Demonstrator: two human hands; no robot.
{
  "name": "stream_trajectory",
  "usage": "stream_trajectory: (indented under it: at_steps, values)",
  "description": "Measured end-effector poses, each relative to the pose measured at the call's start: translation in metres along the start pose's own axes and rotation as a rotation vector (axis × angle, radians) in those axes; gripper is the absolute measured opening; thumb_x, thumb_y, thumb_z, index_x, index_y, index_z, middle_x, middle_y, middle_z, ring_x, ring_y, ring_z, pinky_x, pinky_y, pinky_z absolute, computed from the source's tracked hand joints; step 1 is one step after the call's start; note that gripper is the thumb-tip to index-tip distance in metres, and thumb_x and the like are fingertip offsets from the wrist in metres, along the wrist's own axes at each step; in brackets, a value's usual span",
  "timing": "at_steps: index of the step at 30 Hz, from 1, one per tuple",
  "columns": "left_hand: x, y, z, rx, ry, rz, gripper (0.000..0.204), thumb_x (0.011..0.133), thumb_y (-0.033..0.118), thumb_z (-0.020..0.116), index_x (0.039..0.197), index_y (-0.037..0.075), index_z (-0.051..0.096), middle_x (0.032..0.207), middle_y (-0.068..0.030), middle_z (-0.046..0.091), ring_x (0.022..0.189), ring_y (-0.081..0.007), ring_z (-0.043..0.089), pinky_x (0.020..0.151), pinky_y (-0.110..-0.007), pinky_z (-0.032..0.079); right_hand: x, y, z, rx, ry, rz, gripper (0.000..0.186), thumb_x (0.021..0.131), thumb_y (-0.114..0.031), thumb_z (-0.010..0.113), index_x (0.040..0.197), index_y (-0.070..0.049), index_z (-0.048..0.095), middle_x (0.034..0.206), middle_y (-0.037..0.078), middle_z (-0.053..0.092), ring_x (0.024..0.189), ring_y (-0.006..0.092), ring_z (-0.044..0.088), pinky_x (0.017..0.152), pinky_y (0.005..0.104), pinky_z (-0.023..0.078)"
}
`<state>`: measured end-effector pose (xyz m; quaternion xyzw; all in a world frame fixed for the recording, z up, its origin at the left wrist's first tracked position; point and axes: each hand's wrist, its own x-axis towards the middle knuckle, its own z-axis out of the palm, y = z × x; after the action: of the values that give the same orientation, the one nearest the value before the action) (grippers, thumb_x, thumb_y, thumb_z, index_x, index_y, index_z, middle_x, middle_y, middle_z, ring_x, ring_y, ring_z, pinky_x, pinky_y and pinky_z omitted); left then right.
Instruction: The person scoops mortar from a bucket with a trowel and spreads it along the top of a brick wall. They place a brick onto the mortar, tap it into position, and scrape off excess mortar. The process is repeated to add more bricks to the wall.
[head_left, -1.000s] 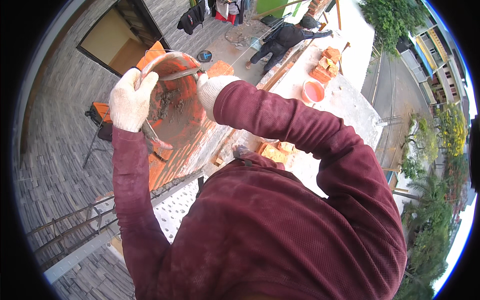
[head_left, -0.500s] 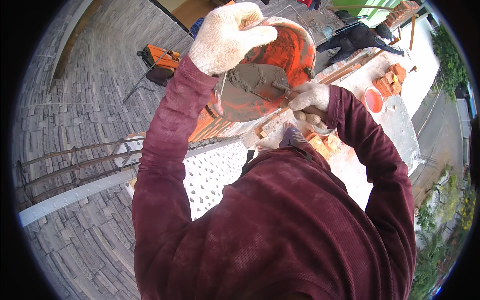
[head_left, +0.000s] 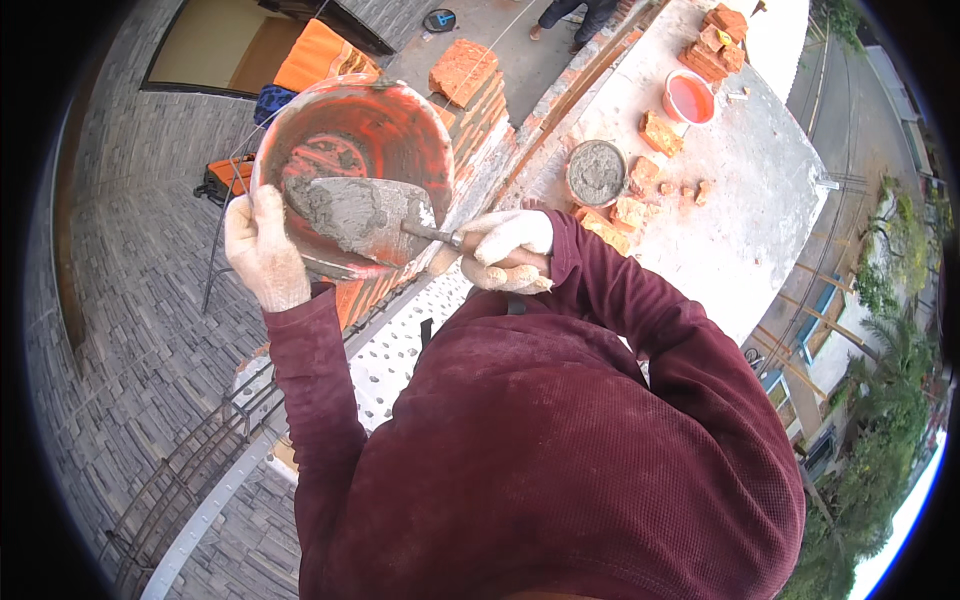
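Note:
An orange-red bucket (head_left: 412, 135), smeared with grey mortar inside, hangs tilted in front of me. My left hand (head_left: 265, 248), in a pale knit glove, is closed on the bucket's near left rim. My right hand (head_left: 508, 250), gloved alike, is wrapped round the handle of a trowel (head_left: 408, 208). The trowel's blade lies inside the bucket's mouth, with a mound of wet mortar (head_left: 340, 210) on and beside it. Part of the handle is hidden by my right fingers.
On the pale slab at right are a mortar-filled tub (head_left: 597, 172), a red bucket (head_left: 690, 98) and broken bricks (head_left: 660, 133). A brick stack (head_left: 465, 75) rises beyond my bucket. Steel rebar (head_left: 190, 470) runs at lower left. Another person's legs (head_left: 580, 18) show at the far edge.
My left hand and the bucket have moved left and down in the picture. The trowel has also shifted left, its blade now carrying mortar. My view has turned, bringing the mortar tub into sight.

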<state>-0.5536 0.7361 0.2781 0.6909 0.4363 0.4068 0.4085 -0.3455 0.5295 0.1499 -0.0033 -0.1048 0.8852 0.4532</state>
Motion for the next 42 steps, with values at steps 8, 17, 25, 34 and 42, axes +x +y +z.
stream_trajectory:
  at_steps: [8, 17, 25, 34, 42]
  values:
    - [0.029, -0.037, -0.057, -0.275, 0.271, -0.397, 0.029, 0.106, 0.029, 0.059, 0.112, 0.001, 0.059, 0.109, -0.0079, 0.065, 0.090, -0.0160, 0.066, 0.084, -0.035, 0.056, -0.159, 0.037, 0.015, -0.083, 0.708, -0.324, 0.063, 0.089, -0.013, 0.066, 0.142, 0.012, 0.043, 0.078, 0.011, 0.059, 0.045, 0.0153, 0.054, 0.034, 0.0279, 0.046]
    - [0.110, -0.115, -0.023, -0.799, 0.275, -0.583, 0.036, 0.109, 0.030, 0.048, 0.132, 0.002, 0.052, 0.124, -0.0151, 0.061, 0.117, -0.0276, 0.060, 0.112, -0.062, 0.039, -0.175, 0.025, -0.164, -0.268, 1.766, -0.140, 0.016, 0.087, -0.009, 0.064, 0.094, -0.017, 0.052, 0.064, 0.001, 0.050, 0.044, 0.0155, 0.048, 0.038, 0.0357, 0.038]
    - [0.224, -0.197, 0.131, -0.809, 0.158, -0.769, 0.041, 0.111, 0.038, 0.045, 0.143, 0.013, 0.051, 0.145, -0.0072, 0.055, 0.140, -0.0304, 0.048, 0.115, -0.079, 0.008, -0.188, 0.024, -0.194, -0.033, 1.722, -0.203, 0.016, 0.088, -0.006, 0.064, 0.096, -0.016, 0.053, 0.067, 0.003, 0.054, 0.046, 0.0183, 0.051, 0.040, 0.0368, 0.039]
    - [0.301, -0.244, 0.224, -0.336, -0.399, -0.624, 0.086, 0.107, 0.047, 0.053, 0.163, -0.001, 0.009, 0.164, -0.0280, 0.028, 0.146, -0.0366, 0.043, 0.105, -0.047, 0.049, -0.216, 0.033, -0.285, -0.118, 1.835, -0.040, 0.056, 0.090, -0.012, 0.060, 0.145, -0.016, 0.051, 0.087, 0.007, 0.059, 0.054, 0.0191, 0.057, 0.049, 0.0377, 0.050]
    - [0.064, -0.185, 0.114, -1.247, -1.081, -0.540, 0.055, 0.105, 0.038, 0.060, 0.136, -0.007, 0.055, 0.128, -0.0263, 0.061, 0.123, -0.0460, 0.062, 0.117, -0.072, 0.028, -0.211, 0.027, -0.433, -0.989, 1.994, 0.772, 0.046, 0.088, -0.012, 0.056, 0.133, -0.014, 0.064, 0.116, 0.026, 0.070, 0.111, 0.0409, 0.069, 0.095, 0.0486, 0.054]
